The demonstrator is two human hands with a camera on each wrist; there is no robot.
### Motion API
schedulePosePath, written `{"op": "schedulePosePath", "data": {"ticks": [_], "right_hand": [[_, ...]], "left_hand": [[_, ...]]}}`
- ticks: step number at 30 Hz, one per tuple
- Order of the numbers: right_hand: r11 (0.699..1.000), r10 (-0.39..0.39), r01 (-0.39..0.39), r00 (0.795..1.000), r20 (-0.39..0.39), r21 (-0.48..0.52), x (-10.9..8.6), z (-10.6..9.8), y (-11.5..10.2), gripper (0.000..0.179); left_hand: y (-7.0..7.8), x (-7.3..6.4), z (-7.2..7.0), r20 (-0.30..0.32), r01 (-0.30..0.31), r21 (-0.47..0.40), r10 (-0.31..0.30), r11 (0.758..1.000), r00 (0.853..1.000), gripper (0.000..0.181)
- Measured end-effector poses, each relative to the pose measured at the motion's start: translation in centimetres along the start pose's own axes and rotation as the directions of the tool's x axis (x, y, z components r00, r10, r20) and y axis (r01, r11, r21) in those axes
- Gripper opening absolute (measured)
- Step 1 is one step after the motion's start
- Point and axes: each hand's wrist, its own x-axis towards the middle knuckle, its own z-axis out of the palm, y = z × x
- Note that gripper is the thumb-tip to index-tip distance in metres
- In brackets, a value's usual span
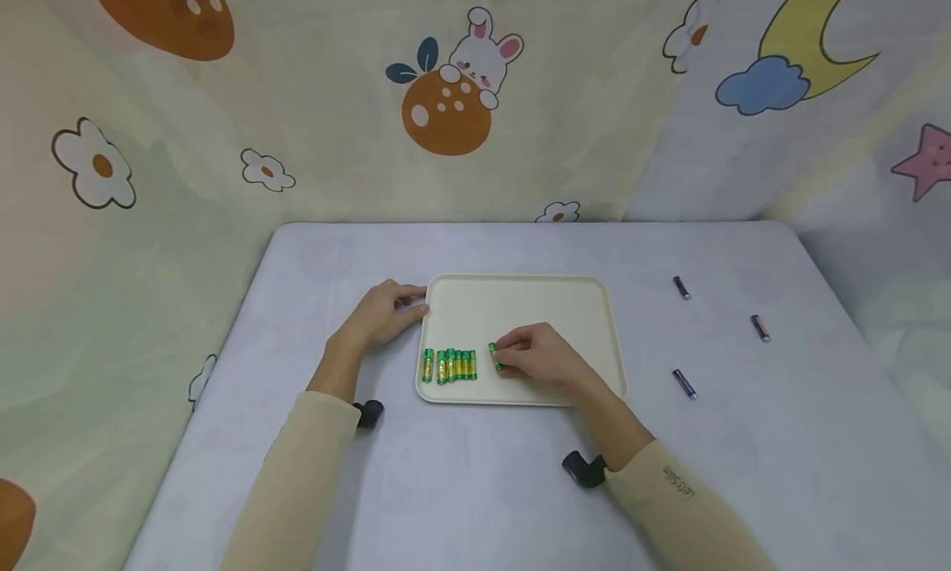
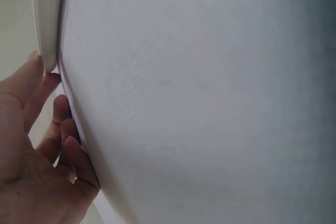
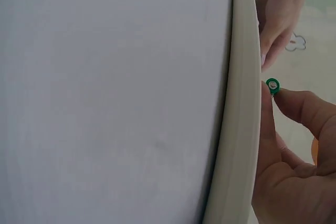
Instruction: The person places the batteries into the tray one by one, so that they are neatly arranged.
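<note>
A cream tray [image 1: 520, 403] lies on the table. My left hand [image 1: 388, 311] is at its left edge, where the thumb and index finger pinch the rim [image 2: 47, 24] in the left wrist view. The other fingers rest curled on the tabletop. Over the tray's front part, my right hand [image 1: 541, 355] pinches a green battery [image 1: 493, 350] between thumb and fingers. The end of that battery shows in the right wrist view [image 3: 272, 84]. Left of it, several green and gold batteries [image 1: 451, 365] stand side by side in a row, the leftmost slightly apart.
Three dark batteries lie scattered on the table to the right of the tray: one at the back [image 1: 681, 287], one farther right [image 1: 759, 327] and one nearer [image 1: 684, 384]. A patterned cloth [image 1: 334, 84] hangs behind the table [image 1: 461, 488].
</note>
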Motion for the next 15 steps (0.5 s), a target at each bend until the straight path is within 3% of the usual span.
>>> {"op": "schedulePosePath", "data": {"ticks": [7,15], "right_hand": [[0.995,-0.015,0.012,0.999,-0.029,-0.094,0.1,1.2,-0.5,0.019],[0.994,-0.040,0.039,0.999,0.001,-0.098,0.1,1.5,-0.5,0.020]], "left_hand": [[0.0,0.1,-0.1,0.007,0.004,0.004,-0.004,1.000,1.000,0.050],[0.0,0.0,-0.1,0.005,0.006,-0.005,-0.006,1.000,1.000,0.051]]}}
